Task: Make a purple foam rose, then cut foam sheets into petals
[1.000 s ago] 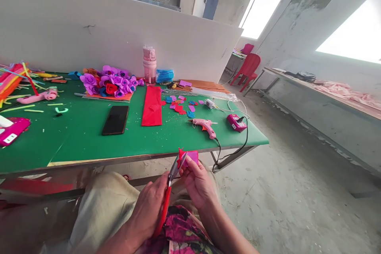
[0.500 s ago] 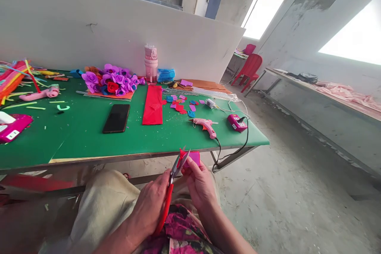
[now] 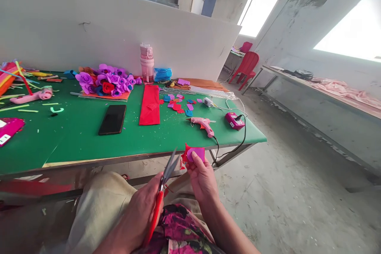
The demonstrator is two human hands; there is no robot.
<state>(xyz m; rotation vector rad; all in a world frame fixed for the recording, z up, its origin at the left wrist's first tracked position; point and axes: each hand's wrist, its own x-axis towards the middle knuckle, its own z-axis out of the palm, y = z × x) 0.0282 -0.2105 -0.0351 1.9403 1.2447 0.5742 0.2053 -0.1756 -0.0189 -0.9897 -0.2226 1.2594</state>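
Fingers of the right hand (image 3: pixel 204 180) are pinching a purple piece (image 3: pixel 199 154) against red paper (image 3: pixel 185 154), thumb on top, just off the near edge of the green surface (image 3: pixel 80 143). Beside it, the left hand (image 3: pixel 142 207) is curling its fingers around the scissors (image 3: pixel 161 185), whose blades are standing apart next to the paper; whether they are touching it, I cannot tell. Cutting is looking partway along to me: the red is showing a jagged left edge, and is jutting past the purple there, so some trimming is probably remaining. Farther out, a pink glue gun (image 3: pixel 203 122) is lying unused, loose cut pieces (image 3: pixel 176 107) are lying scattered, and a bunch of flowers (image 3: pixel 111 81) is resting, apparently finished. The left hand is hiding part of the scissors' handles, a small red bit below the paper is too blurred to judge, and the picture's left edge is cutting off a magenta block (image 3: pixel 12 130).
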